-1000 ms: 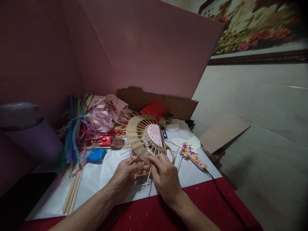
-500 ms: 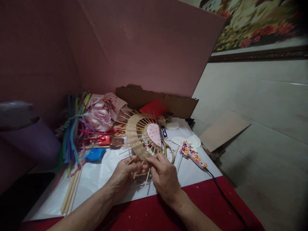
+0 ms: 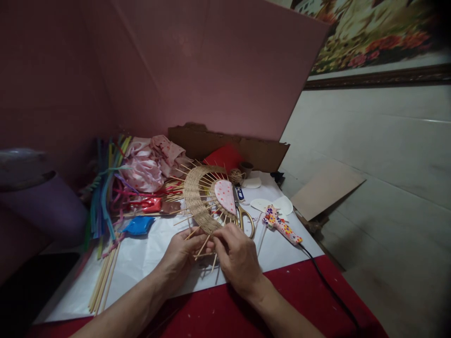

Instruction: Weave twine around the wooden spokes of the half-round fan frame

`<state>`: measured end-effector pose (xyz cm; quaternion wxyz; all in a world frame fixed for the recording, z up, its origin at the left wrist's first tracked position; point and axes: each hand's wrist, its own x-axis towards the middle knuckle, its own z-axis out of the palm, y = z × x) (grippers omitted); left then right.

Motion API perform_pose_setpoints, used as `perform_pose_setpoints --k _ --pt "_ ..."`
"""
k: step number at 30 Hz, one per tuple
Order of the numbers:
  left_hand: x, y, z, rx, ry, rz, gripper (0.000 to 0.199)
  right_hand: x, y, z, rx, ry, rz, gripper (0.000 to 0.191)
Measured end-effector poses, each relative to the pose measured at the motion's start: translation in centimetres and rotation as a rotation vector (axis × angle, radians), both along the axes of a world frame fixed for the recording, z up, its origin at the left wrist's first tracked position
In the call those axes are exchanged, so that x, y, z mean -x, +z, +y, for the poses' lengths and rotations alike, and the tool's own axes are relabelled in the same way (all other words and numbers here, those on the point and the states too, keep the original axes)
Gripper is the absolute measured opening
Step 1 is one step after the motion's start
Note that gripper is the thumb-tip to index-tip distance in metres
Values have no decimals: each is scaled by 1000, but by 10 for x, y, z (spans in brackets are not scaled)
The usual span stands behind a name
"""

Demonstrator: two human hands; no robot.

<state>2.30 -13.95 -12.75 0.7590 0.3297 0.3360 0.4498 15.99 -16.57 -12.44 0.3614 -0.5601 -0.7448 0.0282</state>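
A woven twine fan [image 3: 197, 199] with thin wooden sticks radiating outward stands tilted above the white paper. At its centre is a half-round pad [image 3: 224, 195] of pink dotted cloth. My left hand [image 3: 185, 251] is closed around the lower left edge of the fan, with sticks passing between its fingers. My right hand [image 3: 237, 256] pinches the lower right end of the woven band, its fingertips close to those of my left hand. Gold-handled scissors [image 3: 251, 224] lie just behind my right hand, partly hidden by the fan.
A flowered glue gun [image 3: 282, 226] with a black cord lies at the right. Pipe cleaners [image 3: 103, 188], pink cloth [image 3: 144, 164], a blue packet [image 3: 139, 225] and loose sticks [image 3: 105, 277] lie at the left. Cardboard [image 3: 225, 144] stands at the back.
My right hand's fingertips have shifted slightly at the band's lower end, and a stick there now slants down to the left. My left hand keeps its hold.
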Motion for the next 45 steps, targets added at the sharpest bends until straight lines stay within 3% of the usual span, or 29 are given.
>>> perform_pose_setpoints --k 6,11,21,45 --pt "-5 -8 -1 -42 120 85 20 3 -1 0 -34 -20 -50 10" --pt "-4 -16 0 -85 149 131 21 4 -1 1 -72 -19 -99 11" --pt "-5 -5 -2 -61 165 98 16 5 -4 4 -81 6 -146 12" --pt "-7 -5 -2 -32 197 122 18 6 -2 1 -76 22 -147 10"
